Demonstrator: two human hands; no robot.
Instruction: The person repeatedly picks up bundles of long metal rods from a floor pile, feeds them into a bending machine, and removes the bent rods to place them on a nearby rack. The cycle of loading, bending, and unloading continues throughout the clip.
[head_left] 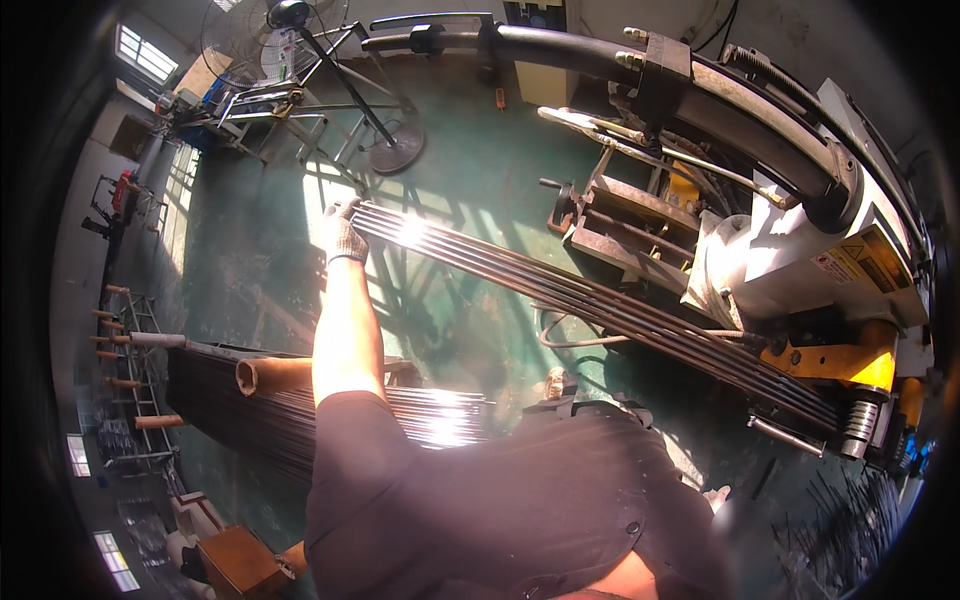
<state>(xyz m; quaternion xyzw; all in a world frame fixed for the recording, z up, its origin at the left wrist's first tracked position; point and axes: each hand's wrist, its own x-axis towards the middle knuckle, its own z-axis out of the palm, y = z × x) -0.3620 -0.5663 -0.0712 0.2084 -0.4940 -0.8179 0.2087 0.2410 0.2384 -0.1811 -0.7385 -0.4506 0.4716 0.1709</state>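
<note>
My left hand (343,232), in a pale knitted work glove, reaches forward on a straight arm. Its fingers are closed around one end of a bundle of long thin metal rods (600,302). Side by side, the several rods slant down to the right across the view. Their far ends lie by a yellow machine part (840,358) and a coiled metal spring (860,425). Only a small pale piece of my right hand (717,498) shows past the sleeve at my right side; its fingers are too hidden to read.
A large machine (800,280) fills the right, with a long dark cylinder (590,48) along the top. A fan stands on a round base (396,148). At lower left lie stacked rods (235,410) under a cardboard tube (275,376). More thin rods (850,520) lie lower right.
</note>
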